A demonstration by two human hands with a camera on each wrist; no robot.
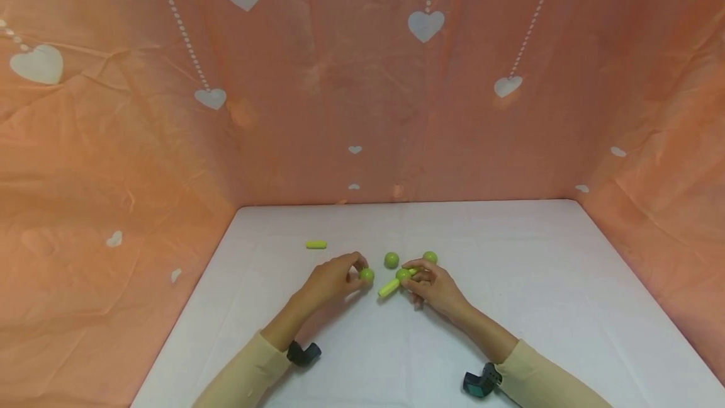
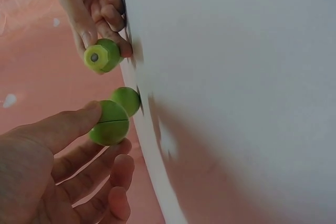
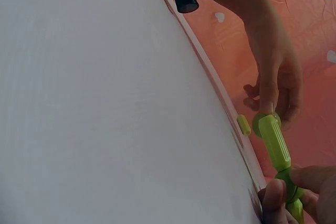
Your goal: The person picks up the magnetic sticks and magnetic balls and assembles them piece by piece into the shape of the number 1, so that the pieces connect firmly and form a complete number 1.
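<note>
Between thumb and fingertips, my left hand (image 1: 338, 276) pinches a green ball (image 2: 109, 123) with a thin dark seam. My right hand (image 1: 433, 288) pinches another green ball (image 1: 403, 274), which has a light-green rod (image 1: 388, 288) joined to its left side. A second light-green rod (image 3: 296, 211) sticks out of that ball's other side, partly behind the fingers. The first rod's end has a dark grey dot, seen in the left wrist view, and points towards the left hand's ball; the head view shows them apart. Beyond the right hand is a green ball (image 1: 430, 257); whether it joins the second rod, I cannot tell.
A loose green ball (image 1: 391, 260) lies on the white table (image 1: 544, 269) just beyond the hands. Farther left lies a light-green rod (image 1: 316, 245). Orange cloth (image 1: 340, 93) with white hearts encloses the table's back and sides.
</note>
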